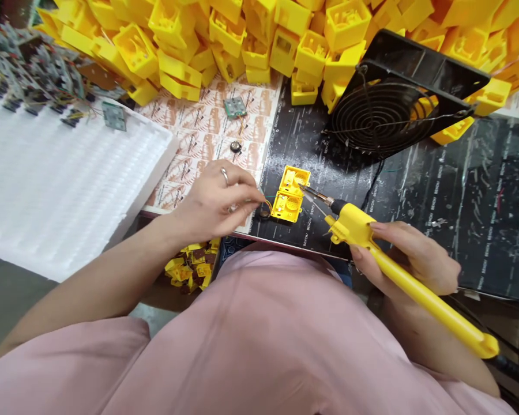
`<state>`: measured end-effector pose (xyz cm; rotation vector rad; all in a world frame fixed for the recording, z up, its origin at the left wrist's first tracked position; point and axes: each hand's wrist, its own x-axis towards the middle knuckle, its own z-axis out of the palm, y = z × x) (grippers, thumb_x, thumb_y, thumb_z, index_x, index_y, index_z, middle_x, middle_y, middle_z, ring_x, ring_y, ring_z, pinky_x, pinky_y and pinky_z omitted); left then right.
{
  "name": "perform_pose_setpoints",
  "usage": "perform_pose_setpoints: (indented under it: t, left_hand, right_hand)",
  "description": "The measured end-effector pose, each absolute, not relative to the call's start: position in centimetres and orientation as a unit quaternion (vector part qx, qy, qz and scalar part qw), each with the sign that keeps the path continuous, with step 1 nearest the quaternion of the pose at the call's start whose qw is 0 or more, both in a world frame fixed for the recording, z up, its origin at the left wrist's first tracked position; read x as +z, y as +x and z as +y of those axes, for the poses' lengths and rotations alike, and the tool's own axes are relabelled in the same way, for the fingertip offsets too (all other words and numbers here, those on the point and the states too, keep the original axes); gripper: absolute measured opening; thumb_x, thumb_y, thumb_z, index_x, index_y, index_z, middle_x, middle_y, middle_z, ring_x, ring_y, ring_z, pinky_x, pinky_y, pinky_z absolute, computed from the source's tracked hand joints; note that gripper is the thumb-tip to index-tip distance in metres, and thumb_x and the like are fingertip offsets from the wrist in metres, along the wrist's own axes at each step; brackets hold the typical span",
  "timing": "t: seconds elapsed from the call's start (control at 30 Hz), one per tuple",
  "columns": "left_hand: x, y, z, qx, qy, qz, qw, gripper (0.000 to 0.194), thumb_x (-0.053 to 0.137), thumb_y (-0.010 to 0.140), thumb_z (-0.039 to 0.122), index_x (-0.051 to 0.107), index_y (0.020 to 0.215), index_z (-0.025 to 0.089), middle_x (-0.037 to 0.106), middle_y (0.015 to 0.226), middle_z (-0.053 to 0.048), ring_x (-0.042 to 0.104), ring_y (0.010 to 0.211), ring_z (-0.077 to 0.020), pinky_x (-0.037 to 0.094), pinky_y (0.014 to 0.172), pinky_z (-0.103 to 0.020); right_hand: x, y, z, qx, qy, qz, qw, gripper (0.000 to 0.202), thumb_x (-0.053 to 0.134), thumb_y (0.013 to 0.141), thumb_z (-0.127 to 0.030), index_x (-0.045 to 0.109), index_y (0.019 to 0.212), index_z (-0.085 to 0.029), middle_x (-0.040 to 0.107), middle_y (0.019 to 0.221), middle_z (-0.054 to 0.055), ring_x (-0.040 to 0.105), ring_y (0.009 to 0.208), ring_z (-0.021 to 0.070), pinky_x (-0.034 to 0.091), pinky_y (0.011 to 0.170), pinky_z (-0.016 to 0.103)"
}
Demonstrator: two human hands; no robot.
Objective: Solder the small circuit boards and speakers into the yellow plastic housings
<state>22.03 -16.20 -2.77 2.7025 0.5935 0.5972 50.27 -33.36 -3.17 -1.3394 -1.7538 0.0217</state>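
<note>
My left hand (220, 202), with a ring on one finger, pinches thin wires (267, 203) beside two small yellow plastic cases. These cases lie side by side, touching: the upper case (292, 177) and the lower case (287, 207), their open insides facing up. A round black part (264, 214) sits partly hidden near my left fingertips. In my right hand (428, 262) is a yellow soldering iron (445, 308), its metal tip pointing left at the upper case. Whether the tip touches anything there, I cannot tell.
A black fan (374, 118) with a wire guard stands behind the iron. Many yellow housings (311, 52) are heaped along the back. On the left, a white foam tray (64, 178) carries circuit boards. A loose board (234, 107) is wired to a black disc (236, 147).
</note>
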Motion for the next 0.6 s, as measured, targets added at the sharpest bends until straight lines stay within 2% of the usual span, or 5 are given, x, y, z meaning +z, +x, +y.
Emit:
perform_pose_setpoints:
  t: [0.07, 0.13, 0.33, 0.47, 0.6]
  left_hand:
    - [-3.4, 22.3, -16.9, 0.197, 0.959, 0.189, 0.074, 0.013, 0.061, 0.1, 0.026, 0.074, 0.098, 0.022, 0.078, 0.104, -0.004, 0.069, 0.097, -0.0232, 0.052, 0.096, -0.045]
    - [-4.1, 22.7, -17.2, 0.213, 0.959, 0.182, 0.049, 0.014, 0.06, 0.101, 0.022, 0.071, 0.092, 0.021, 0.079, 0.109, -0.004, 0.069, 0.103, -0.024, 0.047, 0.106, -0.05]
    - [-4.5, 23.4, -16.8, 0.17, 0.937, 0.25, 0.177, 0.019, 0.058, 0.102, 0.027, 0.074, 0.091, 0.025, 0.079, 0.087, 0.001, 0.071, 0.098, -0.0216, 0.037, 0.12, -0.058]
    - [-4.2, 24.1, -16.5, 0.144, 0.927, 0.287, 0.195, 0.015, 0.061, 0.097, 0.028, 0.075, 0.09, 0.026, 0.079, 0.087, 0.0, 0.07, 0.096, -0.0229, 0.035, 0.123, -0.061]
    - [-3.3, 24.4, -16.9, 0.126, 0.925, 0.286, 0.218, 0.02, 0.059, 0.097, 0.03, 0.074, 0.085, 0.027, 0.078, 0.085, 0.0, 0.068, 0.098, -0.0234, 0.031, 0.123, -0.064]
  right_hand:
    - [-3.2, 50.2, -33.2, 0.001, -0.547, -0.709, 0.445, 0.054, 0.085, 0.083, -0.02, 0.067, 0.134, -0.027, 0.079, 0.091, 0.001, 0.073, 0.066, 0.0159, 0.06, 0.055, 0.026]
    - [-3.2, 50.2, -33.3, -0.005, -0.553, -0.712, 0.432, 0.05, 0.085, 0.084, -0.021, 0.068, 0.131, -0.026, 0.079, 0.091, 0.0, 0.073, 0.066, 0.0157, 0.06, 0.055, 0.025]
    - [-3.4, 50.7, -34.2, -0.003, -0.579, -0.673, 0.46, 0.05, 0.085, 0.084, -0.024, 0.068, 0.131, -0.027, 0.079, 0.092, 0.001, 0.072, 0.064, 0.0168, 0.057, 0.05, 0.027]
    - [-3.8, 51.1, -34.3, 0.002, -0.56, -0.678, 0.476, 0.056, 0.087, 0.082, -0.021, 0.068, 0.135, -0.027, 0.08, 0.091, 0.002, 0.072, 0.062, 0.0172, 0.055, 0.046, 0.028]
    - [-3.5, 51.4, -34.6, 0.035, -0.571, -0.664, 0.481, 0.058, 0.086, 0.082, -0.021, 0.068, 0.136, -0.03, 0.081, 0.096, 0.003, 0.075, 0.067, 0.0201, 0.06, 0.05, 0.031]
